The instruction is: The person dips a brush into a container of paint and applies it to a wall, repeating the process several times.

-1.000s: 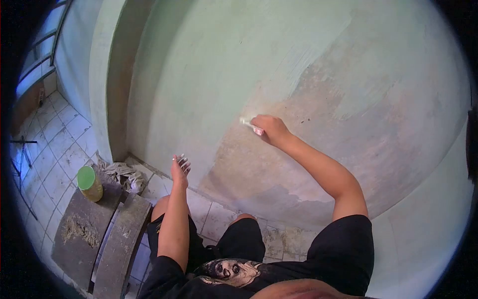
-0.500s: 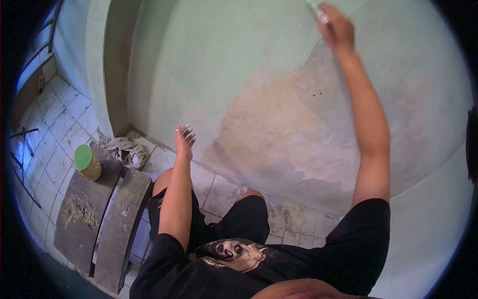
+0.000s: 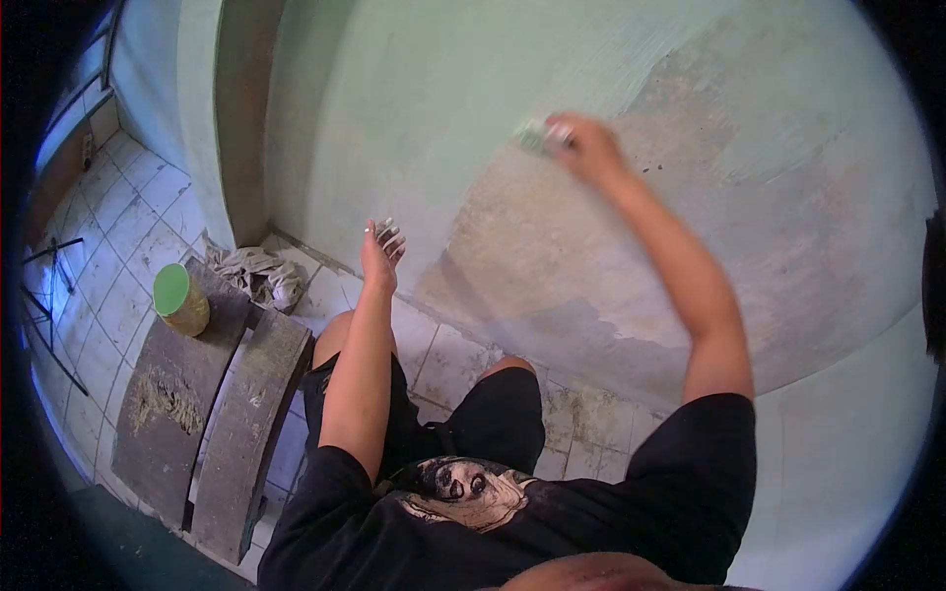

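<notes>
My right hand (image 3: 588, 148) grips a paintbrush (image 3: 535, 136), its pale green head blurred by motion. The brush is at the wall (image 3: 414, 108), where the green paint borders a bare, patchy beige and grey area (image 3: 552, 227). My left hand (image 3: 382, 254) is raised over my knee in front of the lower wall. Its fingers are apart and slightly curled, with whitish marks on them, and nothing shows in its grasp.
A wooden bench (image 3: 251, 424) with dried splatters stands at my left. On its far end sits a yellowish container with green paint (image 3: 172, 289). Behind it, a crumpled rag (image 3: 258, 276) lies by the wall's corner post (image 3: 236, 128). Dirty white tiles (image 3: 133, 241) cover the floor.
My right hand has brought the paintbrush down and left across the wall, from the upper green part to the edge of the bare patch. The left hand stays raised, and the view has shifted slightly.
</notes>
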Motion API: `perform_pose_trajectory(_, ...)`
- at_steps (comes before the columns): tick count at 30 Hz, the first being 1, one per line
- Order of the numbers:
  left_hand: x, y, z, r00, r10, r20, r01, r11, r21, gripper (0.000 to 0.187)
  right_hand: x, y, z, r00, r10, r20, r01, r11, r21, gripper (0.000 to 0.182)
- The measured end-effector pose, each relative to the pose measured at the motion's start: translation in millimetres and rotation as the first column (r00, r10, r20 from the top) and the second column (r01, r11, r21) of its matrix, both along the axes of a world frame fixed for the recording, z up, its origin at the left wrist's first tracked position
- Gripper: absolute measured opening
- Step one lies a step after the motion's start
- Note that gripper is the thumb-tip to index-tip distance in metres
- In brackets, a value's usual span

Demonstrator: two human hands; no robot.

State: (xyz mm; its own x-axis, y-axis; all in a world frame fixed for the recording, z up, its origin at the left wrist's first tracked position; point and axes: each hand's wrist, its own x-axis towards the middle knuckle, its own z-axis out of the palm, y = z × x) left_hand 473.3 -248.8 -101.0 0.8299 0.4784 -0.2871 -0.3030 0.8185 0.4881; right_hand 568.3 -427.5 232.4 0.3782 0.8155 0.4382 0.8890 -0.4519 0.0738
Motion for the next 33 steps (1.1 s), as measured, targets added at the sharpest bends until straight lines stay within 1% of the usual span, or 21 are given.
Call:
perform_pose_trajectory(2, 5.5, 7.7, 4.7, 1.0, 0.012, -0.012, -0.012, 1.0, 0.004, 0.048, 18.6, 5.0, 74.2, 0.996, 0.029, -0.079, -0.017, 0.989, 0.148, 0.029)
perform_pose_trajectory(3, 6.0, 7.7, 4.1, 1.0, 0.005, -0.002, -0.005, 1.0, -0.01, 0.048, 21.8, 5.9, 108.7, 0.976, 0.166, 0.143, -0.194, 0.959, 0.207, 0.024)
perform_pose_trajectory(4, 6.1, 4.6, 1.3, 1.0, -0.009, 0.005, 0.009, 1.0, -0.025, 0.048, 18.3, 9.7, 141.4, 0.975, 0.058, 0.215, -0.116, 0.957, 0.267, 0.022)
perform_pose_trajectory(6, 5.9, 2.4, 2.9, 1.0, -0.003, 0.009, 0.003, 1.0, -0.024, 0.048, 11.8, 10.7, 191.7, 0.7, -0.072, 0.71, -0.03, 0.991, 0.13, 0.021)
perform_pose_trajectory(9, 7.1, 4.3, 5.8, 0.999, -0.004, 0.044, 0.004, 1.0, -0.003, 0.047, -24.7, 25.1, 175.5, 0.55, -0.144, 0.823, 0.053, 0.989, 0.138, 0.01)
perform_pose_trajectory(10, 6.7, 4.3, 6.9, 0.999, -0.001, 0.035, 0.001, 1.0, -0.006, 0.046, -11.8, 15.3, 153.1, 0.509, -0.131, 0.851, 0.142, 0.988, 0.067, 0.019)
perform_pose_trajectory(11, 7.2, 4.1, 8.0, 1.0, 0.002, 0.026, -0.002, 1.0, -0.01, 0.046, -3.2, 12.0, 121.4, 0.554, -0.094, 0.827, 0.198, 0.98, -0.022, 0.025)
perform_pose_trajectory(12, 8.0, 3.6, 7.7, 1.0, -0.001, 0.029, 0.002, 1.0, -0.008, 0.046, 10.8, 7.0, 78.7, 0.594, 0.026, 0.804, 0.033, 0.998, -0.056, 0.023)
perform_pose_trajectory(14, 9.2, 4.9, 7.0, 1.0, 0.0, 0.015, 0.0, 1.0, -0.003, 0.047, -2.9, 2.3, -3.7, 0.736, 0.09, 0.671, 0.085, 0.971, -0.223, 0.016)
perform_pose_trajectory(17, 13.6, 5.3, 1.5, 1.0, -0.004, -0.003, 0.004, 1.0, 0.003, 0.048, -9.5, -23.1, -124.7, 0.882, 0.187, 0.434, -0.024, 0.935, -0.354, 0.009)
perform_pose_trajectory(19, 9.8, 5.9, 9.2, 0.999, -0.033, -0.004, 0.033, 0.998, 0.058, 0.05, -21.4, -20.9, -152.9, 0.923, 0.192, 0.332, -0.046, 0.915, -0.401, 0.01)
perform_pose_trajectory(21, 7.6, 6.4, 18.0, 0.999, -0.027, 0.027, 0.025, 0.997, 0.074, 0.051, -29.4, -22.2, -162.0, 0.99, 0.135, -0.025, -0.137, 0.958, -0.253, 0.014)
perform_pose_trajectory(22, 5.8, 6.7, 20.4, 1.0, -0.024, 0.011, 0.023, 0.998, 0.066, 0.051, -9.2, -25.1, -171.9, 0.986, 0.165, 0.016, -0.159, 0.969, -0.188, 0.02)
perform_pose_trajectory(24, 2.8, 5.7, 24.5, 0.998, -0.022, 0.058, 0.018, 0.997, 0.074, 0.05, 13.8, -14.3, -136.6, 0.995, 0.014, 0.096, 0.01, 0.969, -0.247, 0.025)
perform_pose_trajectory(25, 2.5, 5.6, 26.7, 0.999, -0.027, 0.042, 0.024, 0.997, 0.071, 0.05, 18.6, -9.6, -107.3, 0.983, 0.131, 0.128, -0.129, 0.991, -0.019, 0.028)
perform_pose_trajectory(26, 2.2, 6.3, 28.0, 0.999, -0.023, 0.045, 0.021, 0.999, 0.045, 0.049, 20.1, -2.6, -78.3, 0.995, 0.074, 0.061, -0.08, 0.991, 0.105, 0.025)
perform_pose_trajectory(27, 1.5, 6.6, 28.2, 0.999, -0.019, 0.045, 0.018, 1.0, 0.016, 0.049, 16.9, 6.0, -44.6, 0.961, 0.129, 0.246, -0.158, 0.982, 0.1, 0.024)
perform_pose_trajectory(28, 1.7, 6.0, 29.3, 1.0, -0.023, 0.021, 0.023, 1.0, 0.006, 0.049, 13.5, 12.3, -23.0, 0.979, 0.06, 0.196, -0.1, 0.974, 0.201, 0.022)
perform_pose_trajectory(30, 2.4, 5.2, 29.6, 0.998, 0.027, 0.062, -0.028, 1.0, 0.007, 0.048, -1.3, 23.1, 8.5, 0.877, 0.008, 0.48, -0.113, 0.975, 0.19, 0.022)
perform_pose_trajectory(31, 0.8, 5.6, 27.7, 0.999, 0.021, 0.042, -0.021, 1.0, -0.002, 0.048, -10.5, 25.3, 12.9, 0.887, 0.006, 0.462, -0.102, 0.978, 0.183, 0.022)
perform_pose_trajectory(33, 2.0, 7.4, 30.3, 0.996, -0.003, 0.092, 0.002, 1.0, 0.016, 0.048, -24.7, 26.2, 15.0, 0.708, -0.079, 0.702, -0.079, 0.979, 0.19, 0.016)
